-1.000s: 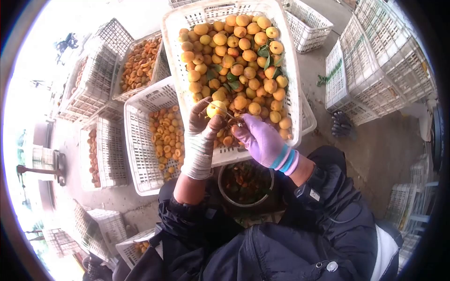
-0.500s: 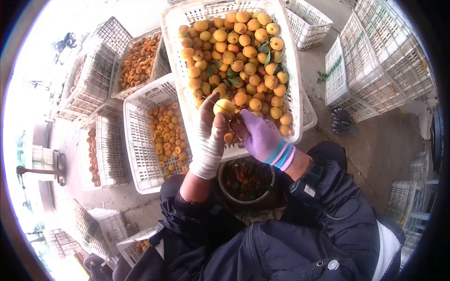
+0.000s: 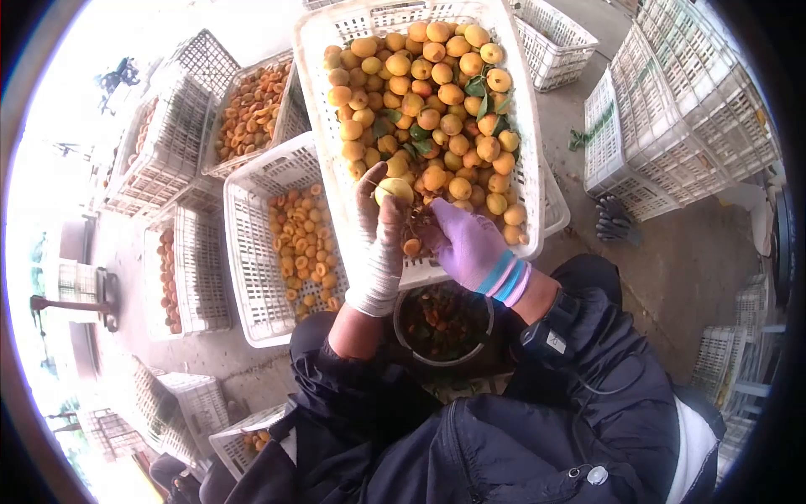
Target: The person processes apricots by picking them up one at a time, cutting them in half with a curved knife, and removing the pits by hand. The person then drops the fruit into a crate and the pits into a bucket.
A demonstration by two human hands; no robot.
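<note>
My left hand, in a white glove with darkened fingertips, holds a pale yellow apricot between thumb and fingers. My right hand, in a purple glove with blue bands at the cuff, is closed beside it; its fingertips pinch something too small to make out. Both hands are over the near edge of a large white crate full of whole orange-yellow apricots with some green leaves among them.
Left of it, a white crate contains halved apricots. Below my hands stands a round bucket with dark scraps inside. Stacked crates rise at the right, near a dark glove on the floor. More fruit crates stand left.
The apricot in my left hand has shifted slightly left and tilted, and a line across it is now visible. My right hand has barely moved.
</note>
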